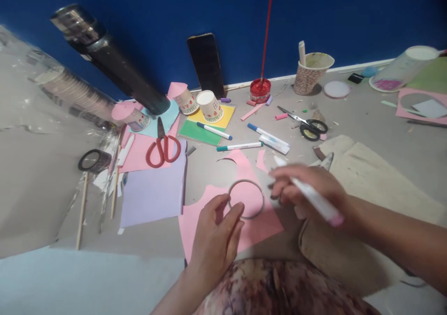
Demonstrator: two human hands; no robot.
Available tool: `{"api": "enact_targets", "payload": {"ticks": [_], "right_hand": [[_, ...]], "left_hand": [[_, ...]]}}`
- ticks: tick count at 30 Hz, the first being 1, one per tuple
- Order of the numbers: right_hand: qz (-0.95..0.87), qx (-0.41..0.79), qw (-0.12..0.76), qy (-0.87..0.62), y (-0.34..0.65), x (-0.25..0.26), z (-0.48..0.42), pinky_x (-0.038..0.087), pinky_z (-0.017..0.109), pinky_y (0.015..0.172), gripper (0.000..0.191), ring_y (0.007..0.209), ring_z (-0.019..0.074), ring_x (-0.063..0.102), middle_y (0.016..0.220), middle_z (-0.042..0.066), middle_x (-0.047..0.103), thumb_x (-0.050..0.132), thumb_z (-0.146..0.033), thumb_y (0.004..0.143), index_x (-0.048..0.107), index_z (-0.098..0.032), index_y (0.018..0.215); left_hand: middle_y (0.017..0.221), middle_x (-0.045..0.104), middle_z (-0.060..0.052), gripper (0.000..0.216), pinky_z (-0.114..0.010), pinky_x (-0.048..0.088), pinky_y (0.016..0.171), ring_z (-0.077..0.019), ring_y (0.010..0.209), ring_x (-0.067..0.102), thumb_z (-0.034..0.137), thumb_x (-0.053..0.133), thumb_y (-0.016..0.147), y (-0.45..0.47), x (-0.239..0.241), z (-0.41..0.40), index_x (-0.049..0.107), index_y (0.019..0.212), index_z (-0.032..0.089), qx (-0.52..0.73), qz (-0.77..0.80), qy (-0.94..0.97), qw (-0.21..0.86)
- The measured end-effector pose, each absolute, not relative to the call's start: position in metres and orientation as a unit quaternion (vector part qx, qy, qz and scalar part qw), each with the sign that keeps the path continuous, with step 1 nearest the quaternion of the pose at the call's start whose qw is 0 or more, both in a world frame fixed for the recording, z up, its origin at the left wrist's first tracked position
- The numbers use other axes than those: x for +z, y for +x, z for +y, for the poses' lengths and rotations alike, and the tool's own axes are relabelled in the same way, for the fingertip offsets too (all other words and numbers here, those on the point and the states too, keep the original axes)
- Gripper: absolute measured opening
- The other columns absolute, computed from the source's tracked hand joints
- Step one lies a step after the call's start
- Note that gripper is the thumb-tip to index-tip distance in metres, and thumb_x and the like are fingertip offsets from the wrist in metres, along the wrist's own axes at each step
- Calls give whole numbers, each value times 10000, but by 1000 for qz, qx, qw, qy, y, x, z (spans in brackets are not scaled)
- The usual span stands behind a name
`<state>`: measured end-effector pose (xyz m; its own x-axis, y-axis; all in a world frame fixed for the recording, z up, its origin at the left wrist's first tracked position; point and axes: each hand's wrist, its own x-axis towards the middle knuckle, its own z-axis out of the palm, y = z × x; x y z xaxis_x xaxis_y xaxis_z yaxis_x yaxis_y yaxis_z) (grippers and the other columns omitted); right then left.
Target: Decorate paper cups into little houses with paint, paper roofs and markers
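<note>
A thin round grey ring (246,181), bangle-like, lies on a cut sheet of pink paper (267,226) in front of me. My left hand (216,240) grips the ring's left edge, with the thumb and fingers closed on it. To the right, above the paper's edge, my right hand (319,184) is closed around a white marker (316,199) with a pink end. Motion blurs this hand slightly. The pink sheet has curved cut-outs along its upper left side, and a small pink scrap (261,159) lies just beyond it.
Red-handled scissors (163,150) rest on purple paper (152,196) at left; black-handled scissors (307,124) lie at right. Several markers (239,146) lie ahead. Small decorated paper cups (210,106), a phone (206,63) and a red pot (260,91) stand near the blue wall. Beige cloth (370,180) lies right.
</note>
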<state>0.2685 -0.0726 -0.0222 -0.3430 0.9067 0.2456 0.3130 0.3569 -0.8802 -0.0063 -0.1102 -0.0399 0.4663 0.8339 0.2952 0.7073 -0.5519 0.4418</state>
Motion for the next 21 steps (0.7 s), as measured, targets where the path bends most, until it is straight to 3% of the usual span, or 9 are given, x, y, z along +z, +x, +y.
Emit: {"api": "enact_targets", "payload": {"ticks": [2, 5, 10, 13, 17, 21], "right_hand": [[-588, 455, 476, -470, 272, -23, -65, 476, 271, 489, 313, 536, 149, 620, 769, -4, 723, 491, -480, 1088, 624, -264, 1272], [-485, 497, 532, -485, 272, -21, -56, 379, 248, 403, 386, 436, 119, 461, 619, -40, 600, 509, -576, 1065, 664, -238, 1166], [-501, 479, 513, -506, 269, -22, -53, 333, 244, 434, 444, 477, 110, 424, 602, -34, 533, 539, -637, 1032, 726, -235, 1052], [-530, 462, 489, -517, 270, -24, -55, 338, 255, 455, 477, 499, 114, 435, 629, -19, 553, 541, -674, 1014, 755, -248, 1024], [-538, 449, 460, -546, 271, -25, -58, 264, 261, 431, 488, 463, 115, 371, 540, -38, 455, 550, -691, 999, 770, -256, 1007], [-510, 452, 459, -570, 267, -19, -60, 251, 254, 378, 436, 418, 115, 375, 501, -40, 457, 618, -670, 969, 733, -253, 909]], "left_hand": [[1265, 500, -130, 348, -394, 626, 936, -249, 1146, 610, 140, 631, 976, -7, -39, -112, 631, 1308, 246, 263, 460, 838, 130], [1153, 535, -94, 297, -322, 618, 841, -212, 1051, 624, 115, 638, 969, -9, -40, -113, 663, 1234, 248, 283, 454, 834, 131], [996, 591, -63, 295, -279, 542, 693, -181, 878, 602, 99, 648, 954, -11, -44, -113, 696, 1208, 241, 282, 428, 848, 137], [930, 610, -52, 321, -305, 519, 709, -186, 851, 585, 72, 660, 932, -11, -44, -113, 704, 1207, 234, 287, 415, 854, 130], [968, 654, -72, 338, -324, 529, 728, -198, 862, 607, 55, 637, 921, -9, -40, -114, 714, 1201, 229, 286, 417, 854, 123], [965, 698, -84, 191, -311, 566, 720, -206, 864, 656, 119, 619, 953, -4, -33, -115, 709, 1100, 201, 304, 457, 821, 157]]}}
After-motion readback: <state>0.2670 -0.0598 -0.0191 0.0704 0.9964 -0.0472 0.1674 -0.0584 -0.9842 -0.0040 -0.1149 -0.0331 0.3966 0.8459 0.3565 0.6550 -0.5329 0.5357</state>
